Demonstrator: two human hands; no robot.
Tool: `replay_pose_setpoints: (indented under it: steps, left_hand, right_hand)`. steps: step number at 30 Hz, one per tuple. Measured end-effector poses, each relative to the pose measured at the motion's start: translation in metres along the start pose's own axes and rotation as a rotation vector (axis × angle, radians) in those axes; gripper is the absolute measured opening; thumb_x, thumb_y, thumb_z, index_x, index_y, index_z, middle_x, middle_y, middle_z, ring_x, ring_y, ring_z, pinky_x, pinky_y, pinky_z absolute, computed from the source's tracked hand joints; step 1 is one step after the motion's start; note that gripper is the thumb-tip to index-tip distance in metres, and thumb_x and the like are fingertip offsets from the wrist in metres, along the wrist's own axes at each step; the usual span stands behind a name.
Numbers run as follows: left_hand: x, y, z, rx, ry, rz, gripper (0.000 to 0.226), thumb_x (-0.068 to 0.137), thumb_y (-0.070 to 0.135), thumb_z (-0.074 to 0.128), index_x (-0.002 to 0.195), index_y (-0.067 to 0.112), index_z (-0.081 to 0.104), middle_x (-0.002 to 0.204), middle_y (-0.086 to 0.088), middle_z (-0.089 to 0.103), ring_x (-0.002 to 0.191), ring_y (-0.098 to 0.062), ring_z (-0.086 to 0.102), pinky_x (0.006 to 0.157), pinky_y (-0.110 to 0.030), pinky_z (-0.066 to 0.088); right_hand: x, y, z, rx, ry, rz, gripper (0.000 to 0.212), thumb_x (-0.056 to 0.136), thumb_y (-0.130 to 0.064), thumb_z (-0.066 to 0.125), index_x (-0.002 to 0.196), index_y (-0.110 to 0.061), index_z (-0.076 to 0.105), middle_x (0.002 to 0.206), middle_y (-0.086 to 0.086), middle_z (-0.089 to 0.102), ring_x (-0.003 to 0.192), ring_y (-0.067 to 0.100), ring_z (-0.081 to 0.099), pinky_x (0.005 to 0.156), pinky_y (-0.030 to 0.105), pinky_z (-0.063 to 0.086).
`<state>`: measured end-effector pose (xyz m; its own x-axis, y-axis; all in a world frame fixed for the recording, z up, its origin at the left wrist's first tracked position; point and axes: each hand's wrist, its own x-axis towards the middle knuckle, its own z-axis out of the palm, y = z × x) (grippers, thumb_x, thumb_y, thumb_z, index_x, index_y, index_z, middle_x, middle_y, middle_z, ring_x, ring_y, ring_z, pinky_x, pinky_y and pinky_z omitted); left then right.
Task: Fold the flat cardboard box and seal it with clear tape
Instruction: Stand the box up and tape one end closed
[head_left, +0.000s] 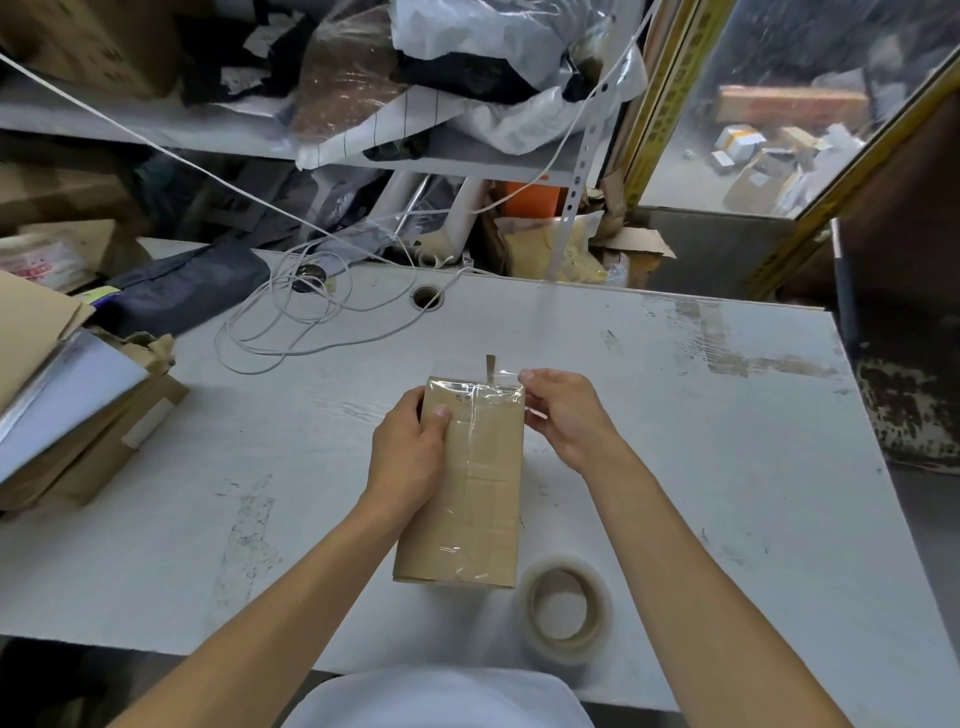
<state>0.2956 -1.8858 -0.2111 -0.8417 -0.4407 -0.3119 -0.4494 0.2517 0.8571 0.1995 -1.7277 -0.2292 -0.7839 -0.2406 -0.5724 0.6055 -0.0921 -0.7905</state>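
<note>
A small brown cardboard box (483, 499), folded up, lies lengthwise on the white table (701, 441). Clear tape runs along its top face and across its far end. My left hand (410, 447) grips the box's left side, thumb pressed on top. At the far right corner, my right hand (563, 415) pinches a loose strip of clear tape (498, 371) that sticks out past the far edge. A roll of clear tape (566, 616) lies flat on the table just right of the box's near end.
Stacked flat cardboard and folders (67, 405) sit at the table's left edge. A coiled white cord (291, 317) and a cable hole (427, 297) lie at the back. Cluttered shelves with bags (467, 78) stand behind the table.
</note>
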Motion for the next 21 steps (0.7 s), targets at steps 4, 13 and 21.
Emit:
replay_pose_setpoints:
  steps: [4,13,21]
  left_hand:
    - [0.002,-0.002,-0.002,-0.002,-0.021,0.027,0.024,0.101,0.023,0.049,0.123,0.024,0.058,0.101,0.018,0.061,0.093,0.002,0.058,0.072,-0.017,0.043]
    - [0.004,-0.013,-0.003,-0.151,-0.035,0.062,0.027,0.098,0.022,0.056,0.123,0.032,0.059,0.117,0.017,0.064,0.104,0.007,0.06,0.072,-0.004,0.045]
    - [0.017,-0.024,-0.007,-0.208,-0.119,0.097,0.035,0.096,0.021,0.061,0.131,0.025,0.06,0.128,0.008,0.063,0.12,-0.006,0.058,0.09,-0.017,0.05]
  right_hand:
    - [-0.001,0.0,0.002,0.03,0.058,-0.016,0.008,0.095,-0.013,0.062,0.088,-0.01,0.064,0.077,0.003,0.06,0.075,0.018,0.055,0.074,0.03,0.053]
    - [-0.041,0.031,0.018,-0.326,0.484,-0.372,0.01,0.09,-0.026,0.067,0.083,-0.02,0.07,0.078,-0.006,0.073,0.076,0.01,0.07,0.073,0.025,0.057]
    - [-0.045,0.028,0.025,-0.385,0.48,-0.379,0.006,0.09,-0.025,0.068,0.091,-0.026,0.074,0.084,-0.015,0.073,0.081,-0.004,0.067,0.073,0.011,0.051]
